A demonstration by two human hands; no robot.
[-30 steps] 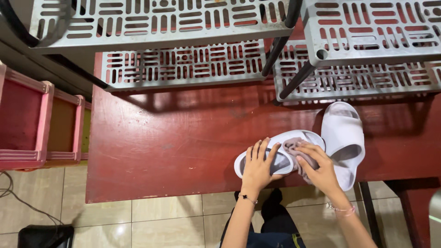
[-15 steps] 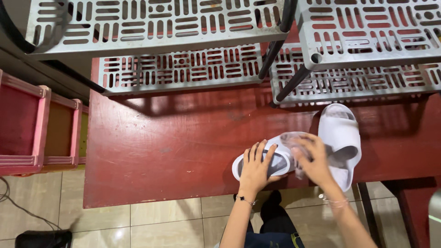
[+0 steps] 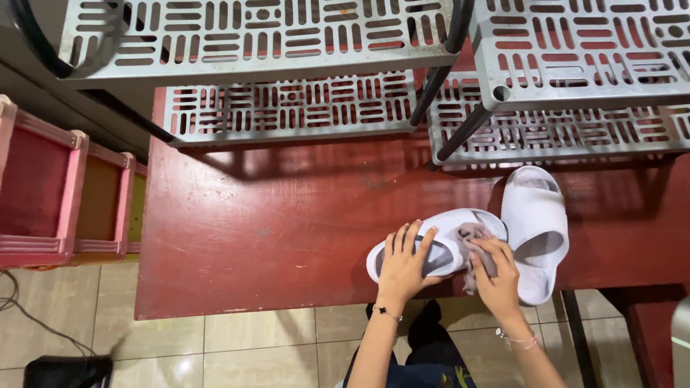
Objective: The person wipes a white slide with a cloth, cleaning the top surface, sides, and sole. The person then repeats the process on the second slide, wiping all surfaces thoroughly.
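Two white slide sandals lie on a dark red table (image 3: 273, 237). My left hand (image 3: 402, 264) presses flat on the nearer sandal (image 3: 449, 233), which lies crosswise near the table's front edge. My right hand (image 3: 496, 276) grips a crumpled grey cloth (image 3: 474, 241) against that sandal's strap end. The second sandal (image 3: 535, 230) rests lengthwise just to the right, touching the first.
Grey slotted plastic rack shelves (image 3: 287, 108) on dark legs stand over the back of the table. Pink and red open boxes (image 3: 43, 187) sit at the left. Tiled floor (image 3: 215, 345) and a black object (image 3: 68, 372) lie below the table's front edge.
My right hand has shifted the cloth slightly along the sandal's strap. My left hand stays on the sandal. The view has drifted a little.
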